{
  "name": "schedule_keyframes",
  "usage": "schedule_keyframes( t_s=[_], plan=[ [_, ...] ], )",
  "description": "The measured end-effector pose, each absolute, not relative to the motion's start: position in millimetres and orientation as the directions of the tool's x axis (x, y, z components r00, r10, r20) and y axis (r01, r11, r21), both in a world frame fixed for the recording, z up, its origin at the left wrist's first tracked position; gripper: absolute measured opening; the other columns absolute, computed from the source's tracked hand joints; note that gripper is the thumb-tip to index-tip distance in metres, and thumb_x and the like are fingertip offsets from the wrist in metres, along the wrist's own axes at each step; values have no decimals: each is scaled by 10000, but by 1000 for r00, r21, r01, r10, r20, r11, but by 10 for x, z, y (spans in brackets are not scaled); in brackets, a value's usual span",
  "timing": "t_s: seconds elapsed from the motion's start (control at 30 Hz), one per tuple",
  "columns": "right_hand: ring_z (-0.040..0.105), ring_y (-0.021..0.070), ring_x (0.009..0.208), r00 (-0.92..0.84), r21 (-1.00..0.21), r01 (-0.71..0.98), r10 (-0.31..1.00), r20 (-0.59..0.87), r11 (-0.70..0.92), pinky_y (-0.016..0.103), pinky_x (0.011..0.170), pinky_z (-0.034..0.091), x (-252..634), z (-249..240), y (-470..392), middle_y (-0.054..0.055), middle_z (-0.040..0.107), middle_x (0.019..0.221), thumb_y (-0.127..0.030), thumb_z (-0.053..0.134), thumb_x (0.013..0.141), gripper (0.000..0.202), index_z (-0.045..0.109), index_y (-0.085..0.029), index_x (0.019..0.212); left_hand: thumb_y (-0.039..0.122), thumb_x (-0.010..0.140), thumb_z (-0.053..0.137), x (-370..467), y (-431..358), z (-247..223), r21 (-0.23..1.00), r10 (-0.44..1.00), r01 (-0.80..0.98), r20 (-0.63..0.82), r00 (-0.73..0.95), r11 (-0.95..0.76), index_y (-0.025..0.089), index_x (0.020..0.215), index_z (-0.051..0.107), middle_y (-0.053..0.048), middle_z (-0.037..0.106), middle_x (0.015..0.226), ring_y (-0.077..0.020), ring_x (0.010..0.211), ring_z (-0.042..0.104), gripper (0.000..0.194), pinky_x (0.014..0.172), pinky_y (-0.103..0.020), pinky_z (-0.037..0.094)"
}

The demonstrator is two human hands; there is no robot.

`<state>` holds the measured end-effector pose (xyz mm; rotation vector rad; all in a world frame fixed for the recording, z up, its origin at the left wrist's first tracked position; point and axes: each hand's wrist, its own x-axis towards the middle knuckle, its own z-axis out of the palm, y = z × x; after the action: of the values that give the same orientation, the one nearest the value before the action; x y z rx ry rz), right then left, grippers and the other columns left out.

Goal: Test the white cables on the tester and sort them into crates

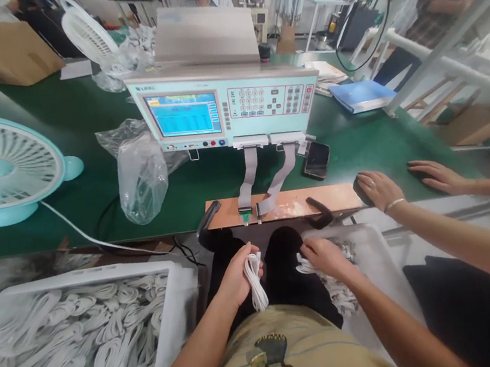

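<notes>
My left hand (238, 276) is closed around a coiled bundle of white cable (258, 293), held above my lap. Over the right-hand bin (380, 250), my right hand (327, 256) is closed on a second white cable bundle (304, 265), whose far part is hidden by the fingers. More white cables (344, 300) lie in that bin below it. Ahead of both hands, at the table edge, two grey ribbon cables (248, 177) run from the tester (225, 105) down to small connectors (245, 214) on a copper-coloured board (288, 203).
A large white bin (172, 313) full of coiled cables stands at my left. On the green table (90, 213) are a fan (2, 161), a plastic bag (142, 179), a phone (316, 159) and a blue folder (362, 96). A co-worker's hands (379, 190) rest at the right edge.
</notes>
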<state>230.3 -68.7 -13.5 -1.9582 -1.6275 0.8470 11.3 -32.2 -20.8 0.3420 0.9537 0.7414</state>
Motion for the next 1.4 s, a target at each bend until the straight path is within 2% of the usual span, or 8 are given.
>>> schedule_keyframes(
  t_s=[0.1,0.27,0.4,0.57,0.67,0.87,1.07,1.4],
  plan=[
    [530,174,704,116,-575,807,991,-70,-135,275,631,363,2307,-58,-820,59,574,786,-296,546,765,116,616,-204,772,298,670,594,168,-369,-184,572,709,-419,-581,399,705,176,776,527,26,520,613,-110,554,537,175,512,-225,433],
    [549,152,705,-64,-896,442,995,-79,-43,261,657,405,1754,-124,-799,14,603,756,-273,462,823,165,618,-219,821,196,645,604,310,-449,-95,748,787,-303,-453,419,591,205,841,509,29,527,724,-107,648,517,218,631,-232,430],
    [518,138,660,43,-977,191,995,-86,-93,243,617,403,1544,-271,-680,-11,581,722,-274,489,783,121,590,-207,789,271,658,640,276,-446,-57,966,943,26,-258,210,258,195,781,573,-3,527,754,-138,700,507,160,667,-239,400],
    [465,126,607,114,-982,177,992,-51,-71,234,585,387,1512,-320,-461,-26,526,661,-339,503,775,147,554,-204,751,325,729,582,121,-284,-9,932,977,353,2,214,-79,197,617,588,-4,528,669,-135,640,486,170,625,-236,375],
    [447,124,584,142,-977,200,989,-40,-68,234,567,375,1484,-299,-339,-25,506,631,-370,500,776,186,547,-200,715,360,715,600,76,-161,-63,943,969,331,-91,229,10,177,589,592,3,534,584,-117,567,480,222,554,-219,372],
    [428,114,557,173,-975,210,984,-32,-68,230,555,359,1461,-256,-194,-33,490,601,-355,524,757,179,545,-191,688,425,650,662,99,-70,-275,837,834,-123,-495,244,533,153,677,560,14,569,558,-103,477,517,292,487,-229,451],
    [406,106,535,164,-983,165,985,-57,-85,225,532,348,1472,-301,-162,-44,464,583,-356,538,745,175,540,-192,685,371,623,707,92,-102,-324,775,820,-275,-507,265,569,134,683,569,9,580,569,-86,488,524,281,499,-220,482],
    [393,91,534,165,-990,125,985,-46,-67,218,533,334,1486,-285,-148,-50,454,578,-317,555,737,158,537,-175,671,380,644,690,89,-67,-338,819,836,-207,-478,269,535,131,695,567,9,587,583,-92,502,529,282,520,-220,473]
  ],
)
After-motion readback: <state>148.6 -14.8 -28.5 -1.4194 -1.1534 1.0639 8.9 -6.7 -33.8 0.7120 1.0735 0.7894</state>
